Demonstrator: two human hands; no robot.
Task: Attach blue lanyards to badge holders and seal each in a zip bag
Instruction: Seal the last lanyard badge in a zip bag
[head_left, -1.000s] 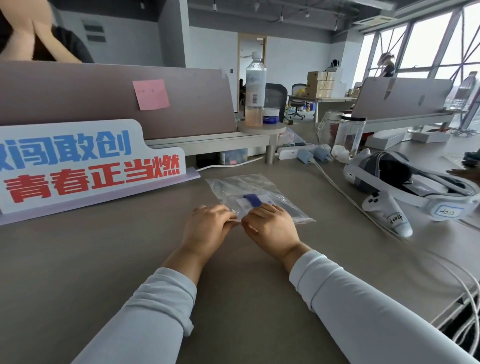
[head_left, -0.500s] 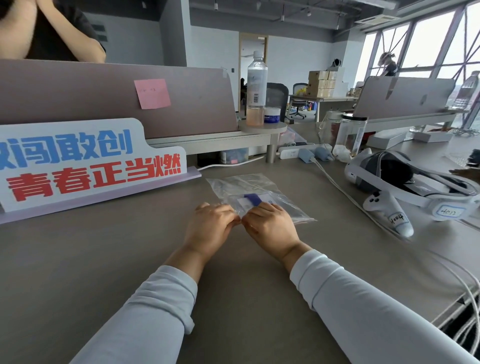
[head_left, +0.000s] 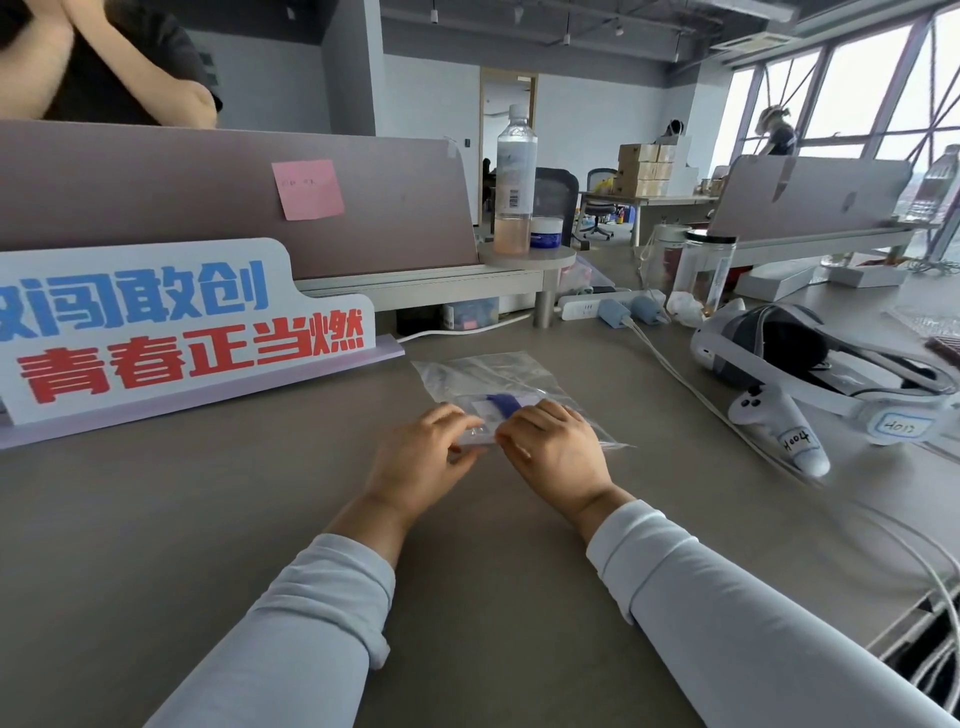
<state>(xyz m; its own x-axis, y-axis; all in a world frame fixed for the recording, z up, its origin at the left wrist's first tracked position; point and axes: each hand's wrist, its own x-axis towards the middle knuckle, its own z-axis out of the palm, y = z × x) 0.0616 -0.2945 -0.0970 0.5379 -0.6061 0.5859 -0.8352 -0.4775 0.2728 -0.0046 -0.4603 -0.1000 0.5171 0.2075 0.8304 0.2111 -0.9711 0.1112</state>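
A clear zip bag (head_left: 488, 376) lies flat on the grey desk (head_left: 208, 519) in front of me. Inside it I see a clear badge holder (head_left: 475, 410) with a blue lanyard (head_left: 503, 404) across it. My left hand (head_left: 421, 457) pinches the bag's near edge on the left side. My right hand (head_left: 558, 449) pinches the same edge right beside it, fingertips almost touching the left hand's. The hands cover the rest of that edge.
A white sign with blue and red lettering (head_left: 156, 322) stands at the left. A VR headset (head_left: 810, 364) and a white controller (head_left: 784, 436) lie at the right, with white cables (head_left: 675, 374) trailing across. Behind are a divider panel (head_left: 234, 202), a bottle (head_left: 515, 182) and a power strip (head_left: 592, 307).
Both hands stay at the bag's near edge, barely shifted. The person behind the divider has moved their arms.
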